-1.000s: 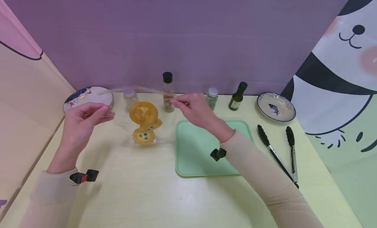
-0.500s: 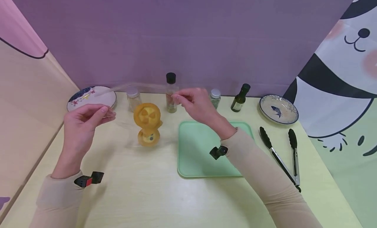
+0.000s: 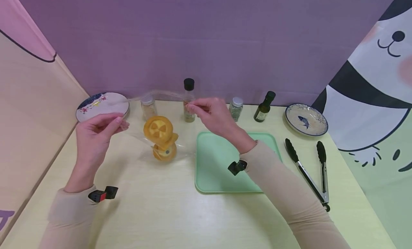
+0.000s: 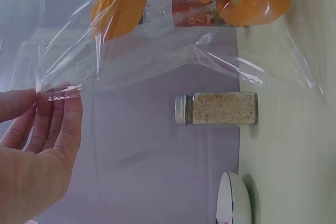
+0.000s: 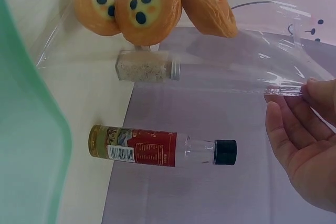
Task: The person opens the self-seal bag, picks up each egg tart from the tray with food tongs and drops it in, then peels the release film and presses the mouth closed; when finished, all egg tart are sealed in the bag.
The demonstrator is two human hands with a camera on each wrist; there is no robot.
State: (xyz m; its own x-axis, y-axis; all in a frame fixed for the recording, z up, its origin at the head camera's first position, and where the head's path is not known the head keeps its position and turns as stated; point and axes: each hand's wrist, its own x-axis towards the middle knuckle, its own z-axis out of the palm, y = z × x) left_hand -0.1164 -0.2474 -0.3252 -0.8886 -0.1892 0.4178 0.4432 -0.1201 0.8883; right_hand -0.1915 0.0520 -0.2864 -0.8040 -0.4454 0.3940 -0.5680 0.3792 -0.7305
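A clear plastic bag hangs over the table between both hands, its top edge spread wide. My left hand pinches one side of that edge between thumb and fingers. Across from it, my right hand pinches the other side. Several round golden pastries hang bunched together inside the bag. Dark blue spots show on the tops of two of them in the right wrist view, where one pastry faces the camera. In the head view the bag is barely visible apart from a few glints.
Behind the bag stand a seasoning jar and a red-labelled bottle. A flowered plate lies at back left. Right of the bag are a green tray, a herb jar, a dark bottle, a fish-patterned plate and tongs.
The pastries in the bag have swung and turned, with the lower ones now more overlapped by the upper one. Both hands keep their pinch on the bag, and the head view has shifted slightly.
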